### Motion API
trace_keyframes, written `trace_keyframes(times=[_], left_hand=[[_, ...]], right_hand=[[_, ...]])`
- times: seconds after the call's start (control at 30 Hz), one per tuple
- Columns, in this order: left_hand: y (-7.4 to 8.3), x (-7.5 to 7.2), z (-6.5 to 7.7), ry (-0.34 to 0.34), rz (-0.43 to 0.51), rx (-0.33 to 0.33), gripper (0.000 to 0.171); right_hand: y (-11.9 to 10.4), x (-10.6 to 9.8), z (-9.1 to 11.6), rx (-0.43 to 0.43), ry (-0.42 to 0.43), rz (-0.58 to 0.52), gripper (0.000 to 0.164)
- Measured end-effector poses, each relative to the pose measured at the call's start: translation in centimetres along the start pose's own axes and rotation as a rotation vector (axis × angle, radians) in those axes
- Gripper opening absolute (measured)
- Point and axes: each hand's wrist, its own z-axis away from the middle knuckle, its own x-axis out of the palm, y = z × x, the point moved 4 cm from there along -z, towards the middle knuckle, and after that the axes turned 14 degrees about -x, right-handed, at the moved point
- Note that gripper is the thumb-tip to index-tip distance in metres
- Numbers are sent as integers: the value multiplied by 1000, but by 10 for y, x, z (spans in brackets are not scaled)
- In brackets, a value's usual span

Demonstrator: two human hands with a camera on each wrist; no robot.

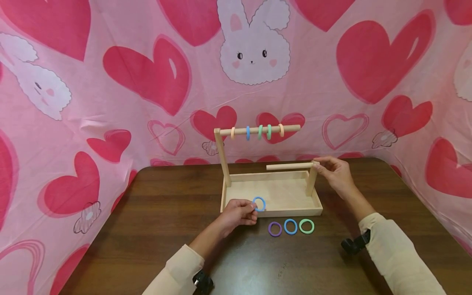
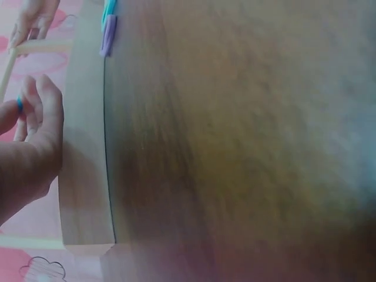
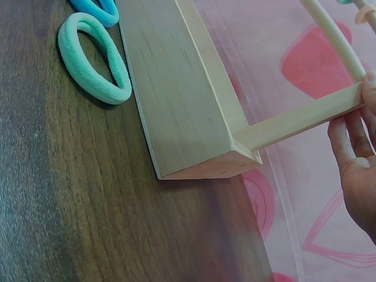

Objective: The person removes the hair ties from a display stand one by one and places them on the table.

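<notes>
My left hand [image 1: 239, 213] pinches a blue hair tie [image 1: 264, 204] between thumb and fingers, above the front edge of the wooden stand's tray [image 1: 273, 213]. In the left wrist view only a sliver of that blue hair tie [image 2: 20, 104] shows. My right hand [image 1: 337, 174] holds the top of the stand's short post [image 1: 311, 180], where the lower bar [image 1: 289, 166] joins it; the right wrist view shows the fingers around this post [image 3: 305, 117]. No hair tie hangs on the lower bar. Several hair ties, peach, blue and green, hang on the upper bar [image 1: 239, 131].
In front of the tray, a purple hair tie [image 1: 274, 234], a blue one [image 1: 290, 232] and a green one [image 1: 307, 232] lie in a row on the dark wooden table [image 1: 166, 205]. A pink cloth [image 1: 206, 94] with hearts and rabbits hangs behind.
</notes>
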Motion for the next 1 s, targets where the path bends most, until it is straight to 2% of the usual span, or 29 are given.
trace_keyframes(times=[0.13,0.5,0.7,1.0], left_hand=[[-5,-1,2,-16,-21,-69,17],[-24,-8,5,-46,-66,-198,15],[-33,-8,1,-51,-90,-233,13],[-32,-4,3,-21,-112,-274,12]], right_hand=[[0,0,0,3,3,14,27],[1,-1,1,20,-1,4,27],[1,-1,1,14,-3,10,23],[1,-1,1,13,-4,2,21]])
